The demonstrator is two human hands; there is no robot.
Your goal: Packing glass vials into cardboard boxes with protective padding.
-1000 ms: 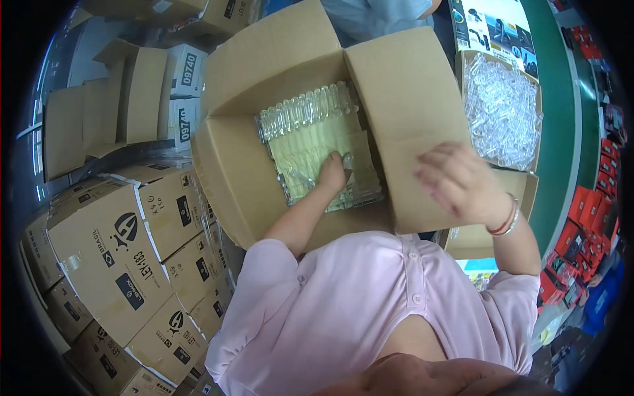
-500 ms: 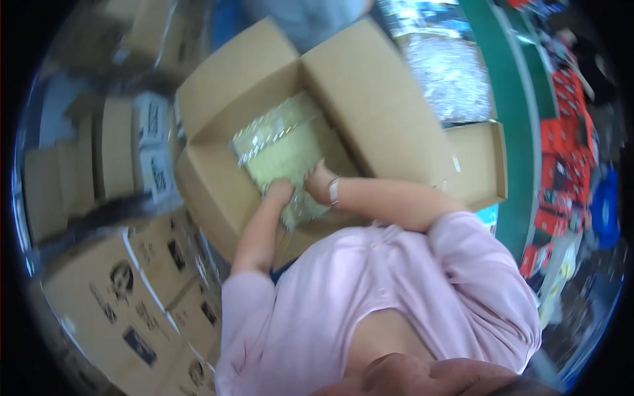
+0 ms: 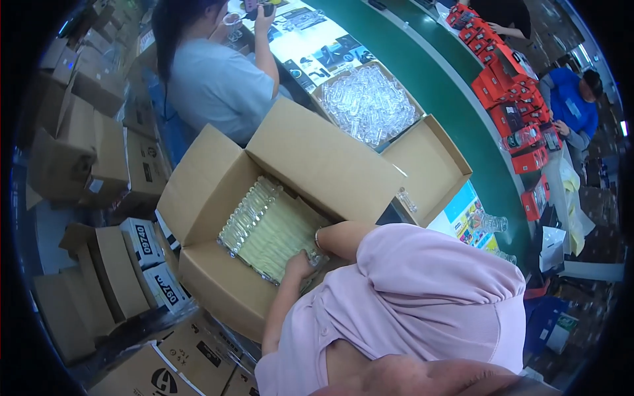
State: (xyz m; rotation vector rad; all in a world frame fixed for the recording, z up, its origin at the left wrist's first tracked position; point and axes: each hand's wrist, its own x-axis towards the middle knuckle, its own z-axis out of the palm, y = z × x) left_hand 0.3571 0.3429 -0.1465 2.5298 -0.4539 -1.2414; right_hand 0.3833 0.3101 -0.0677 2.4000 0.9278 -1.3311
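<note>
Head view: the open cardboard box [image 3: 218,198] now sits lower-left with both arms plunged in, left hand [image 3: 298,265] gripping the pale tray of clear vials [image 3: 267,231] inside, right hand [image 3: 317,254] hidden, grip unclear.

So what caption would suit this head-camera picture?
Both hands, left hand and right hand, reach into an open cardboard box of clear plastic pieces.
</note>
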